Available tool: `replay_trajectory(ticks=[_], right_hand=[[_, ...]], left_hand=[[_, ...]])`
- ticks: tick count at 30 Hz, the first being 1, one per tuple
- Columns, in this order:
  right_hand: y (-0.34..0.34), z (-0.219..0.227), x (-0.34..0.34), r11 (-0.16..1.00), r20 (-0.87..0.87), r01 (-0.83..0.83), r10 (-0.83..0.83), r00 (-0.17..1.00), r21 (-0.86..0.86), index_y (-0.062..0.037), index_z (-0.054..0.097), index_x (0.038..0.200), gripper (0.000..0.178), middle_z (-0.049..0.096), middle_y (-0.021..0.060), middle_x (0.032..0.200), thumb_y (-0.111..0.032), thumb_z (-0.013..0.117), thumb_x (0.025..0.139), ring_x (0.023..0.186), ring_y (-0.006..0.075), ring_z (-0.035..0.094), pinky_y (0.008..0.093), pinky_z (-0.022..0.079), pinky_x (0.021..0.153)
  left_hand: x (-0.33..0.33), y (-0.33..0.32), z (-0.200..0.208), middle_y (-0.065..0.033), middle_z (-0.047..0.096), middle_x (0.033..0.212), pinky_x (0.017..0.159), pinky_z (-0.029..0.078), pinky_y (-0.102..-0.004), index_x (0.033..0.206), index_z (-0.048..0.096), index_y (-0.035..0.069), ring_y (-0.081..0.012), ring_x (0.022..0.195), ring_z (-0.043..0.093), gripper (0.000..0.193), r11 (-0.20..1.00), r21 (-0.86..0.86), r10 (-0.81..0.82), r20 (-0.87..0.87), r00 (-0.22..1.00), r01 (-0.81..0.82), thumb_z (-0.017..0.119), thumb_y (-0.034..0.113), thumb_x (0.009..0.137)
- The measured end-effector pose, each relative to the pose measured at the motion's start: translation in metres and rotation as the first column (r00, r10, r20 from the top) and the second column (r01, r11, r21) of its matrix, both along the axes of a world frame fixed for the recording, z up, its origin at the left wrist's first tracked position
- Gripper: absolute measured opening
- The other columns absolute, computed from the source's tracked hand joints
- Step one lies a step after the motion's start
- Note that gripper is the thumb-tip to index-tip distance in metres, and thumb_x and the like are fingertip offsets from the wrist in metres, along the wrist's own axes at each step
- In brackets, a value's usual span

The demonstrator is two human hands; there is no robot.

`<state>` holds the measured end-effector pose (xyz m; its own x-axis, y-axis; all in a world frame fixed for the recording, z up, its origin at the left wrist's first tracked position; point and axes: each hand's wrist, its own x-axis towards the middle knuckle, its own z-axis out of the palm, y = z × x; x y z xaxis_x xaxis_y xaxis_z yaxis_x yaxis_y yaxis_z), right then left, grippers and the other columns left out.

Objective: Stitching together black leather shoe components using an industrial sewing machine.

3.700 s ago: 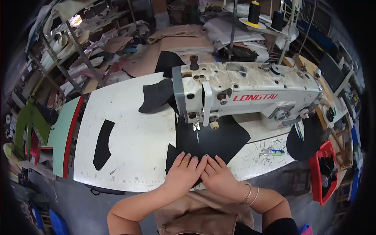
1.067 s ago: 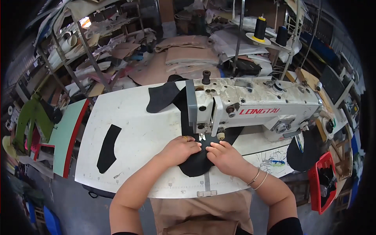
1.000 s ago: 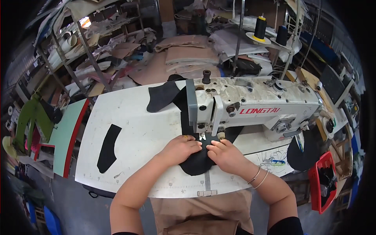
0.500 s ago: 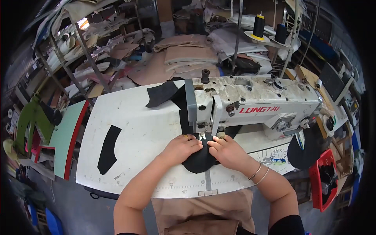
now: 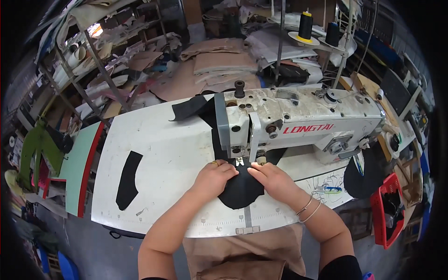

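A black fabric piece point(image 5: 241, 192) with a rounded near edge lies on the white sewing table, under the metal presser foot point(image 5: 240, 161) of a white sewing machine point(image 5: 303, 109). My left hand point(image 5: 212, 181) holds down its left side, fingers close together, a ring on one of them. On the right side of the cloth, my right hand point(image 5: 275, 181) grips with bent fingers, just below the machine head. Both sets of fingertips are close to the foot; the needle itself cannot be made out. More black cloth point(image 5: 189, 108) trails behind and left of the machine head.
A separate curved black piece point(image 5: 128, 181) lies at the table's left. Small snips point(image 5: 327, 190) and a rounded black piece point(image 5: 361, 177) are on the right, beside a red basket point(image 5: 387, 210). Thread cones point(image 5: 305, 27) stand behind the machine; a green tool point(image 5: 42, 149) is far left.
Both hands stay at the cloth by the presser foot; the right fingers shift slightly and the left moves back a little from the foot. The whole view has tilted slightly.
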<state>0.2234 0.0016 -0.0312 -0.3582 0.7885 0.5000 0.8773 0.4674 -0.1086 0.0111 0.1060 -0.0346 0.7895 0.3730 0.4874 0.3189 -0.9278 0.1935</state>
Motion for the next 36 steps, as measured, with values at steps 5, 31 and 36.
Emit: replay_trajectory(ticks=[5, 31, 36], right_hand=[[0.008, 0.013, 0.017, 0.997, 0.197, -0.068, 0.059, 0.979, 0.039, -0.0084, 0.06, 0.097, 0.03, 0.059, 0.0018, 0.096, -0.012, 0.059, 0.067, 0.086, 0.0213, 0.054, 0.0336, 0.046, 0.08], [0.012, 0.013, 0.013, 0.983, 0.328, -0.138, 0.09, 0.94, 0.124, -0.0118, 0.05, 0.076, 0.015, 0.051, 0.0011, 0.08, -0.016, 0.059, 0.065, 0.083, 0.0183, 0.052, 0.0315, 0.044, 0.072], [0.018, 0.009, 0.016, 0.987, 0.349, -0.123, 0.079, 0.934, 0.106, -0.0123, 0.05, 0.075, 0.015, 0.052, 0.0012, 0.08, -0.016, 0.059, 0.065, 0.084, 0.0182, 0.052, 0.0319, 0.044, 0.073]], left_hand=[[0.003, -0.003, 0.0, -0.0024, 0.066, 0.091, 0.078, 0.05, -0.0335, 0.089, 0.069, 0.012, -0.023, 0.089, 0.061, 0.02, 0.99, -0.135, 0.049, 0.095, 0.994, -0.035, 0.059, 0.003, 0.075], [-0.001, 0.004, -0.012, 0.0023, 0.065, 0.097, 0.076, 0.05, -0.0309, 0.091, 0.065, 0.012, -0.0209, 0.093, 0.06, 0.023, 0.998, 0.039, -0.06, 0.077, 0.995, 0.057, 0.058, 0.004, 0.071], [0.001, 0.005, -0.012, 0.0002, 0.062, 0.098, 0.076, 0.05, -0.032, 0.093, 0.066, 0.014, -0.0205, 0.095, 0.058, 0.024, 0.995, 0.097, -0.032, 0.015, 0.999, 0.031, 0.058, 0.008, 0.071]])
